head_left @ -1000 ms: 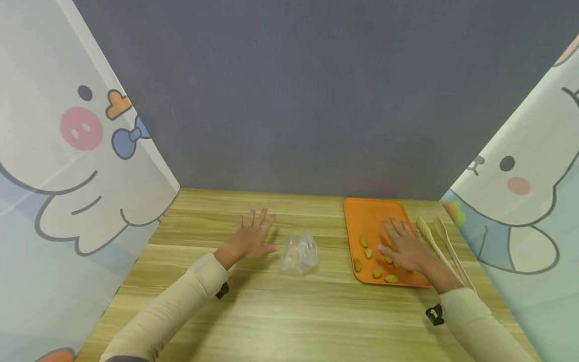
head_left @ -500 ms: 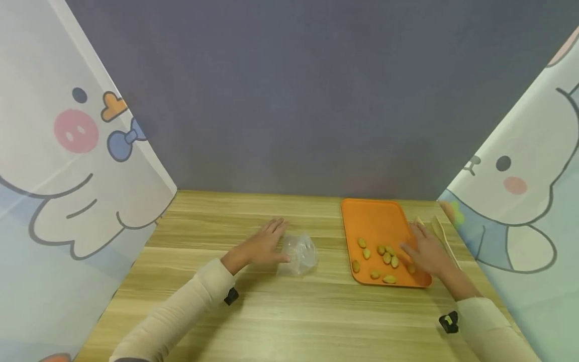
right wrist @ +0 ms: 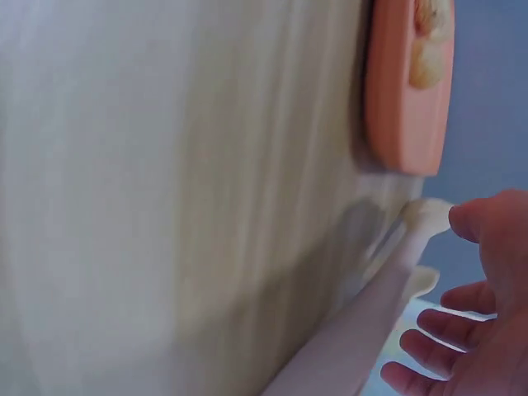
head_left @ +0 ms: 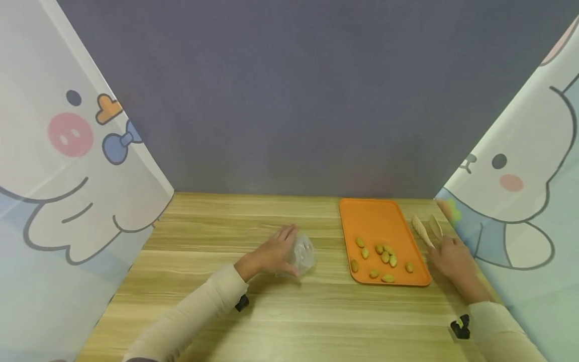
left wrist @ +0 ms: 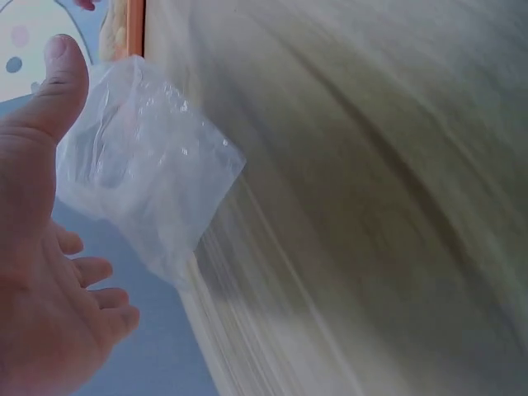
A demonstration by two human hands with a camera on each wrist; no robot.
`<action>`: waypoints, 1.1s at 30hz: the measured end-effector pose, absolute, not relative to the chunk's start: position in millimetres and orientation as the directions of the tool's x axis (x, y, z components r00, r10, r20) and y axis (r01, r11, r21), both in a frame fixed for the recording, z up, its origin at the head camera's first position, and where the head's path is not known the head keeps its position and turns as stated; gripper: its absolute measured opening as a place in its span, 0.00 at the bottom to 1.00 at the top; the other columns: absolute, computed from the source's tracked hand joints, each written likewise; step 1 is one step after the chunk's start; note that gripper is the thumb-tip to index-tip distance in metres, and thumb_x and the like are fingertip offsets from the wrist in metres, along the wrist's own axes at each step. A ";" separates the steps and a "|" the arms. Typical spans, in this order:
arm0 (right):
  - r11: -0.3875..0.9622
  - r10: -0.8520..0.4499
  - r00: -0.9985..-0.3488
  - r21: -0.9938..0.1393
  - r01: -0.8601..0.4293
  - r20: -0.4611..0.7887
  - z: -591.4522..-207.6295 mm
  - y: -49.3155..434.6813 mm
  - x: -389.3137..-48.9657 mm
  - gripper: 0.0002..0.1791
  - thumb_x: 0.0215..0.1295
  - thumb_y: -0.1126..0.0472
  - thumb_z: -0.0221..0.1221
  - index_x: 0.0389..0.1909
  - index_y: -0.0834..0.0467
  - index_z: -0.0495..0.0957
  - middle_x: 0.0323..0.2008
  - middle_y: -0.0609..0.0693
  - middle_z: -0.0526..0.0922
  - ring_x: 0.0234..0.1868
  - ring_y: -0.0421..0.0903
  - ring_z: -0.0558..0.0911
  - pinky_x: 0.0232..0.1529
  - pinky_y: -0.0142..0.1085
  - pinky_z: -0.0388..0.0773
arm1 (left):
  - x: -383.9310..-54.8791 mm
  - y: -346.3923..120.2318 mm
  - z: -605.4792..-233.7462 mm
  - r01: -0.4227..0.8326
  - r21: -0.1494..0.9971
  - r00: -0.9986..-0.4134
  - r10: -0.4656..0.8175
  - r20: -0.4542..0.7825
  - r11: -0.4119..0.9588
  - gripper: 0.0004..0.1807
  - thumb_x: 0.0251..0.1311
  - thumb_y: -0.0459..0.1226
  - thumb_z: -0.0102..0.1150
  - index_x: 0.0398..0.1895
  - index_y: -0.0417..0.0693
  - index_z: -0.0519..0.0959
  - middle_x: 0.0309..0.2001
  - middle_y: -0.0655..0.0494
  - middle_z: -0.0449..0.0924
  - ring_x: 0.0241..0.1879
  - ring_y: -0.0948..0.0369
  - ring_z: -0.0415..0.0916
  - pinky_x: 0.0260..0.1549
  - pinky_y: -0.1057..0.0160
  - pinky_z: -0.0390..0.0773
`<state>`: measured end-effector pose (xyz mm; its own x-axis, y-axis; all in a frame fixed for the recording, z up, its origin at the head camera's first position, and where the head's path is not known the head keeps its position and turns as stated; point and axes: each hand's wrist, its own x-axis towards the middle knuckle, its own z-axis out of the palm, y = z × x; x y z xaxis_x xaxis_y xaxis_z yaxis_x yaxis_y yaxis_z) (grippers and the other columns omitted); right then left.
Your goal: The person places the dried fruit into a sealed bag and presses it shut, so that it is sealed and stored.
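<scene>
A crumpled clear plastic bag (head_left: 305, 253) stands on the table left of centre. My left hand (head_left: 272, 254) is at its left side; in the left wrist view the thumb and loosely bent fingers lie spread beside the bag (left wrist: 153, 157), apparently without gripping it. Two wooden utensils lie side by side at the right: one with a grooved head (head_left: 421, 229), the other with a smooth, spoon-like head (head_left: 436, 226). Over their handles is my right hand (head_left: 454, 261). In the right wrist view its fingers curve loosely near a pale handle (right wrist: 351, 334), with a gap between.
An orange tray (head_left: 373, 216) lies left of the utensils. Several small yellow-brown oval pieces (head_left: 385, 257) rest on its near half. A grey wall (head_left: 289, 100) rises behind the wood-grain table (head_left: 316, 322), with cartoon-printed panels on both sides.
My right hand has moved from over the tray rightward to the utensil handles. My left hand has come right to the plastic bag, its spread fingers drawing together.
</scene>
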<state>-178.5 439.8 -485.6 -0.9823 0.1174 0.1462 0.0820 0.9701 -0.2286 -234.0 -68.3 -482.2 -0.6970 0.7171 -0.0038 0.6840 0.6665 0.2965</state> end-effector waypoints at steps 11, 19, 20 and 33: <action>0.960 0.186 -0.981 -0.224 0.167 0.064 -496.3 458.3 -175.9 0.33 0.74 0.52 0.51 0.50 0.86 0.68 0.43 0.85 0.71 0.44 0.80 0.73 0.43 0.68 0.72 | -230.1 -60.3 -486.9 0.653 0.326 -0.714 0.699 -0.034 0.683 0.74 0.42 0.63 0.77 0.80 0.31 0.44 0.79 0.33 0.49 0.79 0.38 0.47 0.77 0.44 0.54; 0.957 0.182 -0.982 -0.238 0.167 0.041 -502.8 464.0 -180.0 0.31 0.74 0.51 0.52 0.37 0.82 0.72 0.34 0.80 0.72 0.37 0.76 0.75 0.36 0.64 0.74 | -228.1 -58.9 -492.1 0.626 0.344 -0.727 0.683 -0.070 0.700 0.71 0.45 0.62 0.75 0.80 0.34 0.44 0.79 0.37 0.53 0.78 0.41 0.52 0.77 0.47 0.54; 0.958 0.180 -0.983 -0.235 0.165 0.043 -503.6 464.9 -180.4 0.31 0.74 0.50 0.52 0.35 0.81 0.72 0.33 0.79 0.72 0.36 0.75 0.75 0.36 0.64 0.74 | -227.9 -58.8 -492.3 0.628 0.347 -0.725 0.686 -0.063 0.696 0.71 0.45 0.62 0.75 0.80 0.34 0.45 0.78 0.36 0.54 0.78 0.40 0.53 0.76 0.46 0.56; 0.957 0.177 -0.983 -0.243 0.159 0.053 -503.7 463.0 -179.9 0.29 0.72 0.49 0.53 0.30 0.77 0.73 0.29 0.75 0.74 0.35 0.73 0.76 0.36 0.62 0.74 | -228.4 -62.4 -497.9 0.636 0.375 -0.722 0.691 -0.018 0.674 0.65 0.50 0.61 0.74 0.80 0.38 0.49 0.76 0.40 0.60 0.76 0.43 0.58 0.74 0.46 0.62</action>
